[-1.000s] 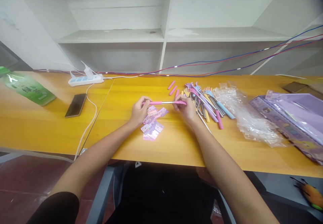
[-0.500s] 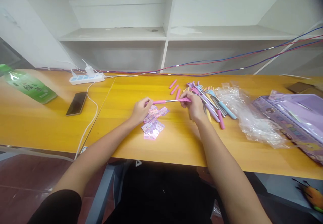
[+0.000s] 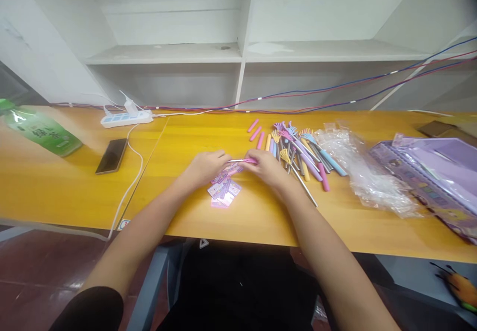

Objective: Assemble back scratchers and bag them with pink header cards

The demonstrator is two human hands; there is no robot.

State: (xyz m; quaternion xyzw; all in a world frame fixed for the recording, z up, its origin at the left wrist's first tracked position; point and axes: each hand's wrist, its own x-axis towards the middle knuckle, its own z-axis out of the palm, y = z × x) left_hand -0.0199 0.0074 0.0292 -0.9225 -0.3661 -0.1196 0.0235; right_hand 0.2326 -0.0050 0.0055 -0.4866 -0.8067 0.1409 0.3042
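Note:
Between my hands is a pink back scratcher with a thin metal rod [image 3: 234, 160], held level above the desk. My left hand [image 3: 209, 166] is closed around its handle end, which the fingers hide. My right hand [image 3: 264, 166] pinches the pink head end. Under and just in front of my hands lies a loose pile of small pink and purple printed cards [image 3: 225, 189]. To the right of my right hand is a heap of back scratchers [image 3: 311, 159] with claw-shaped heads in several colours. Pink tube-shaped handles [image 3: 255, 133] lie behind it.
Crumpled clear plastic bags [image 3: 372, 172] and a purple printed package [image 3: 428, 187] are on the right. On the left are a phone [image 3: 112, 156], a power strip [image 3: 126, 118] with a white cable, and a green bottle [image 3: 44, 131]. White shelving [image 3: 167, 52] stands behind the desk.
My right hand has moved left and slightly toward me, closer to my left hand, with the scratcher's head end. Less of the rod shows. More of the heap is uncovered.

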